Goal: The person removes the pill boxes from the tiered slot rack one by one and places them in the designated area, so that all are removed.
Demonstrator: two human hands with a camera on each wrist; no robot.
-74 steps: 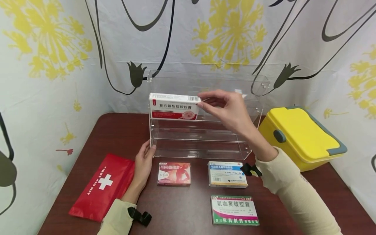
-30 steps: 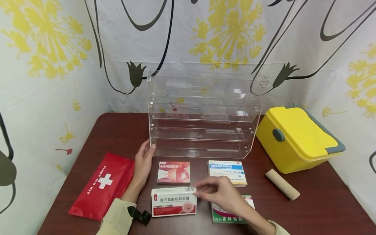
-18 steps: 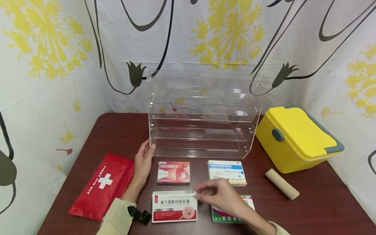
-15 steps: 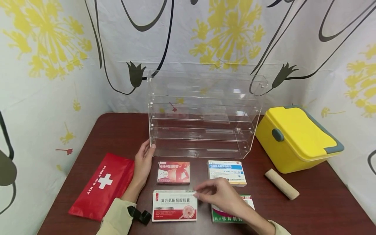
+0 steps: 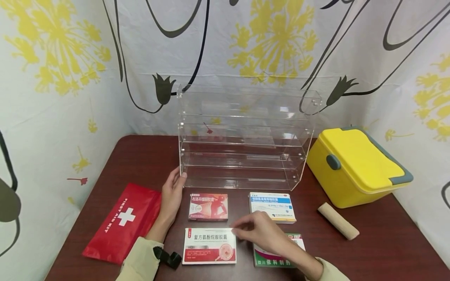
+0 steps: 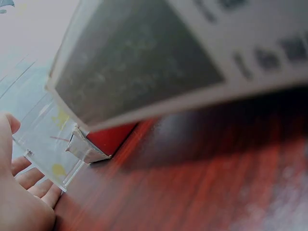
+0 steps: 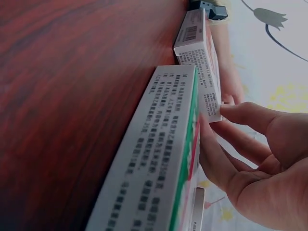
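My left hand grips the lower left edge of a clear acrylic shelf rack; the left wrist view has its fingers spread behind the clear side panel. Near the front of the table my right hand pinches the upper right corner of a white and red medicine box, printed side up, with thumb and fingertips. Beneath that hand, partly covered, lies a green and white medicine box. Behind these are a pink-red medicine box and a blue and white medicine box.
On the left lies a red first aid pouch, close to my left forearm. A yellow lidded bin with grey trim stands at the right, a tan roll in front of it. Patterned cloth hangs behind the dark red table.
The white and red box has come down from the rack's shelf to the front of the table in my right hand and tipped flatter. My left hand stays at the rack.
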